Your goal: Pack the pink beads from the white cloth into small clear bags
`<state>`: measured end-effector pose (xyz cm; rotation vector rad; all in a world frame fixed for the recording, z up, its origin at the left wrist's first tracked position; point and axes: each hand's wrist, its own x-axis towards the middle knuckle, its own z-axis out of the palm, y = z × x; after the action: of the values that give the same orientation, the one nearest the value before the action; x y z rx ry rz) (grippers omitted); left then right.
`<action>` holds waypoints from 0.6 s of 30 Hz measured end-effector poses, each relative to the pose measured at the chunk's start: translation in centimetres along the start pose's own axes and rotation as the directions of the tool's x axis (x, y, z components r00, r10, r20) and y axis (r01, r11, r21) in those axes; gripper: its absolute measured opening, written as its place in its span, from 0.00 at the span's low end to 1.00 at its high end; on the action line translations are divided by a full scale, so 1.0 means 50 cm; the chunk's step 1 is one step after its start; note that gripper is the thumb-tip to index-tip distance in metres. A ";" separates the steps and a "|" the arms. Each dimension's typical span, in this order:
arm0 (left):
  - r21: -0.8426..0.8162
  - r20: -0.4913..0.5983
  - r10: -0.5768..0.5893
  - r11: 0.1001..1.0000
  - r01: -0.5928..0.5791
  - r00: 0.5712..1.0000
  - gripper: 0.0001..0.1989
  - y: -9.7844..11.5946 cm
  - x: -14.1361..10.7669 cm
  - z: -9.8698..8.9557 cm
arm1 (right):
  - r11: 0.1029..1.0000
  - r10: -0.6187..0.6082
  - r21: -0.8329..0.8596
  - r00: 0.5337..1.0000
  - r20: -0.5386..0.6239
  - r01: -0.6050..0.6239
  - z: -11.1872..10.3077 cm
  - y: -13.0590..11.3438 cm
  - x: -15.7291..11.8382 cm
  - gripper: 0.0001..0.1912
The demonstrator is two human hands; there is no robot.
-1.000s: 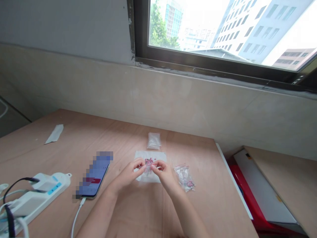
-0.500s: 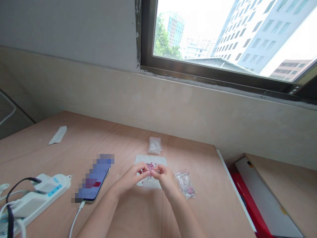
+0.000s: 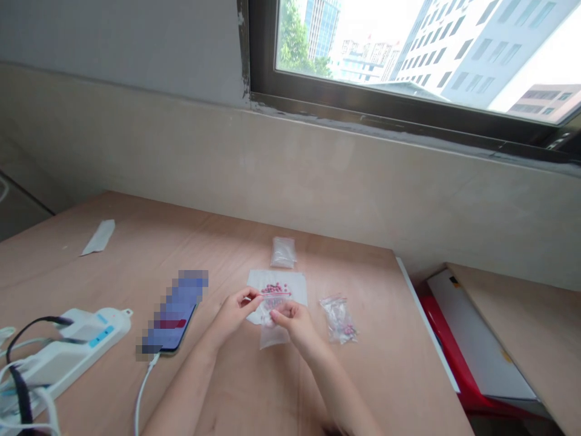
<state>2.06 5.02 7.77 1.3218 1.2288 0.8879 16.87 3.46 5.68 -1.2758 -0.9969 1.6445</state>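
Between my hands hangs a small clear zip bag [image 3: 274, 336] with a pink-red line along its top. My left hand [image 3: 236, 307] pinches the bag's upper left corner. My right hand [image 3: 297, 318] is closed at the bag's right side, thumb against the plastic. Just beyond them, several small pink-red beads [image 3: 275, 287] lie on a white sheet [image 3: 298, 281], partly covered by the bag and fingers. To the right rests another clear bag [image 3: 338, 318] with a few pinkish beads at its bottom. Behind the sheet lies a packet of clear bags [image 3: 284, 252].
A phone [image 3: 175, 318] with a white cable lies left of my arms. Further left is a white power strip [image 3: 91, 348] with plugs and cords. A paper strip [image 3: 98, 237] lies at the back left. The table's right edge [image 3: 429, 324] borders a red and white object.
The zip bag now hangs in view below its line. My right hand has moved slightly away from my left, down the bag's side. The camera view has tilted down.
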 end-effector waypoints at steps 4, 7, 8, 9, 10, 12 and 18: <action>0.012 -0.013 -0.003 1.000 0.003 1.000 0.12 0.008 -0.003 0.000 | 0.993 -0.094 -0.070 0.996 -0.007 0.093 -0.005 -0.012 0.001 0.15; 0.020 0.066 0.000 1.000 -0.002 0.998 0.12 0.021 0.001 -0.008 | 0.987 -0.159 -0.007 0.987 -0.020 0.159 -0.005 -0.032 0.010 0.14; 0.017 0.095 0.001 1.000 -0.002 0.995 0.12 0.024 0.003 -0.011 | 0.986 -0.164 0.014 0.986 -0.034 0.164 -0.004 -0.038 0.013 0.15; 0.016 0.125 0.001 1.000 -0.003 0.992 0.12 0.027 0.005 -0.014 | 0.985 -0.166 0.028 0.985 -0.047 0.168 -0.003 -0.043 0.017 0.15; 0.019 0.155 0.001 1.000 -0.004 0.988 0.12 0.028 0.006 -0.016 | 0.984 -0.172 0.034 0.984 -0.055 0.174 -0.002 -0.048 0.020 0.16; 0.041 0.191 0.007 0.999 -0.015 0.982 0.13 0.029 0.009 -0.017 | 0.982 -0.186 0.035 0.981 -0.062 0.188 0.001 -0.053 0.024 0.17; 0.029 0.108 0.059 0.998 -0.062 0.992 0.14 0.006 0.012 -0.009 | 0.985 -0.170 0.011 0.985 -0.028 0.170 0.006 -0.023 0.011 0.16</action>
<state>1.80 5.74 8.02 1.4210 1.1295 0.8320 16.64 4.36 6.61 -1.1673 -1.0468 1.4974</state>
